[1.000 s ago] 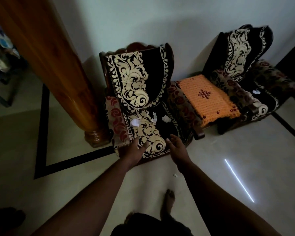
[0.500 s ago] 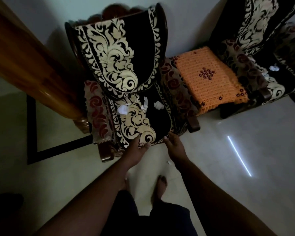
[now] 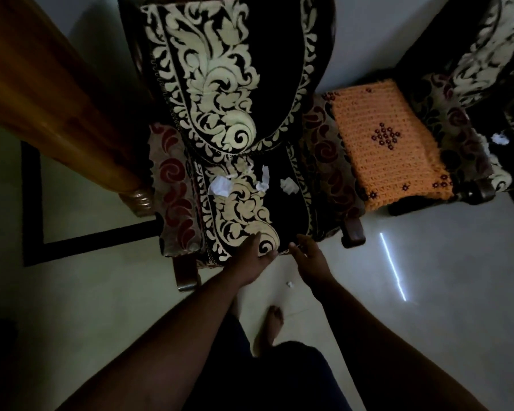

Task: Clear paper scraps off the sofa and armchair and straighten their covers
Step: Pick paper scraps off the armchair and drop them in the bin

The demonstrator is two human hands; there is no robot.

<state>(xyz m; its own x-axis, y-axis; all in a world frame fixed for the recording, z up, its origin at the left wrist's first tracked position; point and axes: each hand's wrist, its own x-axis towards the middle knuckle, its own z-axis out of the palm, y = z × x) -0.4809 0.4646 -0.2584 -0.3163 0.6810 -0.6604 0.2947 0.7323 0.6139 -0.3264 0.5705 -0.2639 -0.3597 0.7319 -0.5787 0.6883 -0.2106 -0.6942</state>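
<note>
An armchair stands in front of me under a black cover with cream scrolls (image 3: 290, 216). Three crumpled white paper scraps lie at the back of its seat: one on the left (image 3: 219, 186), one in the middle (image 3: 263, 180), one on the right (image 3: 290, 185). My left hand (image 3: 251, 258) grips the front hem of the seat cover, thumb on top. My right hand (image 3: 309, 256) pinches the same hem just to the right. Another tiny scrap (image 3: 290, 283) lies on the floor between my hands. A second covered seat (image 3: 487, 54) at the far right holds one more scrap (image 3: 499, 139).
A thick wooden pillar (image 3: 57, 99) rises close to the armchair's left side. An orange crochet mat (image 3: 389, 143) covers a low table between the two seats. My bare foot (image 3: 275, 318) stands on the pale tiled floor, and a bright light streak (image 3: 393, 265) crosses it on the right.
I have stepped closer and bent over the armchair, so it fills more of the view. Both hands stay at the front hem of the seat cover.
</note>
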